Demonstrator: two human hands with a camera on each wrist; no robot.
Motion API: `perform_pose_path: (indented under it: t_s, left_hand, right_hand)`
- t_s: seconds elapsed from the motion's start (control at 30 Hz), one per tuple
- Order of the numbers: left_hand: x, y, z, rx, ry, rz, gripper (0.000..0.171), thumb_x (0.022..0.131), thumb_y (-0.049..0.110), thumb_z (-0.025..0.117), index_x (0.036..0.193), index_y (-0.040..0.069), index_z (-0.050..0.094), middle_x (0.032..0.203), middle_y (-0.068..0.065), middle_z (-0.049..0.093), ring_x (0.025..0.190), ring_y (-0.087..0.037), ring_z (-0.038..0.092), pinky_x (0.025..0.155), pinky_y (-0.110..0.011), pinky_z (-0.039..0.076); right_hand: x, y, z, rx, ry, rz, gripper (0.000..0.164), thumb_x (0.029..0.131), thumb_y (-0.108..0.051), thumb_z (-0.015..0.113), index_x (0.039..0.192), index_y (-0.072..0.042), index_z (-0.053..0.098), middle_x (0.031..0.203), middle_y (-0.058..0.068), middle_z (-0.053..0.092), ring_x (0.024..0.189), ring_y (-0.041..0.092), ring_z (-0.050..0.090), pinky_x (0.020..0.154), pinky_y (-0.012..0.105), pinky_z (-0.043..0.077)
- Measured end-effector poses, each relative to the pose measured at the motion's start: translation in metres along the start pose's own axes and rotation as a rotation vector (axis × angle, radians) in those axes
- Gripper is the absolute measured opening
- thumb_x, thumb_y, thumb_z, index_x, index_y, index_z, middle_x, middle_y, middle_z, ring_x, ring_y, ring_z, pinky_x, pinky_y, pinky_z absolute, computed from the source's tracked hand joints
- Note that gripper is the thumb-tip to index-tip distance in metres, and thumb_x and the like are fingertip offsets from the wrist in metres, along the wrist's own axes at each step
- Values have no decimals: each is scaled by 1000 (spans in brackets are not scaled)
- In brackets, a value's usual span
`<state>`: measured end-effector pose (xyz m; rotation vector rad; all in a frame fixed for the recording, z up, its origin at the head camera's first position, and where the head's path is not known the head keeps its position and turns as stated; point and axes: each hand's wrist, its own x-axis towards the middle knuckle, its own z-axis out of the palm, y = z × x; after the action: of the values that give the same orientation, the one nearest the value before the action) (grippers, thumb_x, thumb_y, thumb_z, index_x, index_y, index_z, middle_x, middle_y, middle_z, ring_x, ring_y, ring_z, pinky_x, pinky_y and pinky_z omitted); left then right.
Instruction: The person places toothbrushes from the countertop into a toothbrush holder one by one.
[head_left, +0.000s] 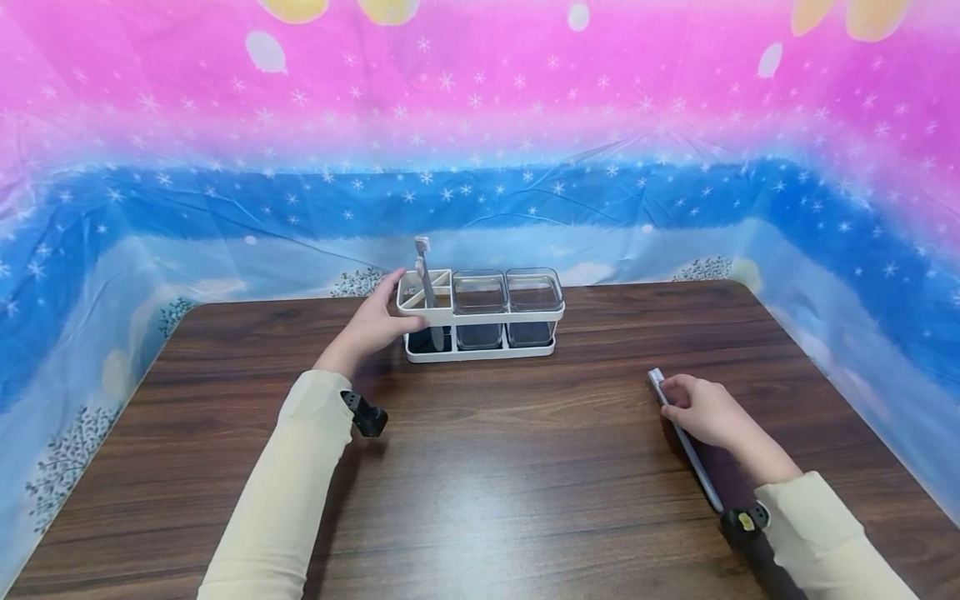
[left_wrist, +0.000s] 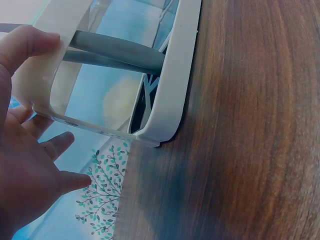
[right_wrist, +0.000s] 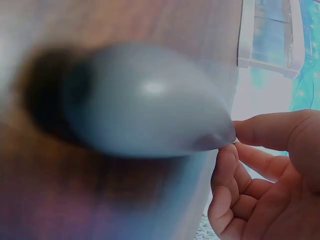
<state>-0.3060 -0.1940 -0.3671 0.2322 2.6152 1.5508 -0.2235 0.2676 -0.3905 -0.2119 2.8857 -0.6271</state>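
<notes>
A white toothbrush holder (head_left: 495, 318) stands at the back middle of the table. My left hand (head_left: 375, 321) grips its left end, the thumb (left_wrist: 37, 40) on the front of the upper frame and fingers behind it. Grey toothbrushes (head_left: 427, 287) lean upright in the divided left section, their handles (left_wrist: 120, 50) reaching down to the base. On the right, my right hand (head_left: 705, 408) pinches another grey toothbrush (head_left: 697, 468) just below its head between thumb and fingertips. Its handle slants back toward the wrist, looming large and blurred in the right wrist view.
Two clear square cups (head_left: 480, 293) sit side by side in the holder's middle and right sections. The dark wood table (head_left: 480, 467) ends just behind the holder, where a pink and blue snowflake cloth (head_left: 480, 196) hangs. Black wrist cameras (head_left: 367, 414) are strapped at both sleeves.
</notes>
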Motion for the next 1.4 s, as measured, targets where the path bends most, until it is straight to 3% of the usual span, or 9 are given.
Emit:
perform_pose_path:
  t_s: [0.1,0.27,0.6,0.87,1.1,1.4]
  left_hand:
    - [0,1,0,-5,0,-3,94,84,18,70,156,16,10,159,-14,18,145,-32,20,113,-54,25]
    - [-1,2,-1,-3,1,-7,94,84,18,69,156,15,10,160,-13,17,145,-32,19,113,-54,24]
    - [-2,2,-1,-7,-1,-11,94,84,19,70,156,17,10,160,-13,17,145,-32,19,113,-54,25]
    - [-2,2,0,-9,0,-6,94,84,19,70,156,16,10,160,-13,16,145,-32,19,113,-54,25]
    - [-2,2,1,-1,-1,-2,94,84,19,70,156,16,10,160,-13,15,145,-32,19,112,-54,25]
    - [-2,2,1,0,5,-3,94,84,18,70,156,15,10,159,-14,19,144,-33,22,112,-54,26]
  right_hand:
    - [1,-2,-6,6,0,-13,39,92,-13,61,124,8,54,105,26,67,92,36,66,70,45,53]
    - [5,-8,-17,-1,29,-28,40,92,-14,60,125,7,54,92,16,70,76,22,64,63,37,50]
    - [9,-25,-41,8,63,-58,42,95,-15,55,131,8,52,97,18,69,76,20,63,63,36,50]
    - [17,-46,-61,14,95,-73,44,95,-16,54,134,6,50,84,12,66,63,17,54,58,33,43]
    - [23,-69,-74,32,129,-100,44,96,-18,55,135,3,51,96,17,68,68,19,58,60,32,45]
    - [33,-99,-79,59,151,-152,43,96,-19,56,135,0,53,97,16,68,75,22,59,64,34,45]
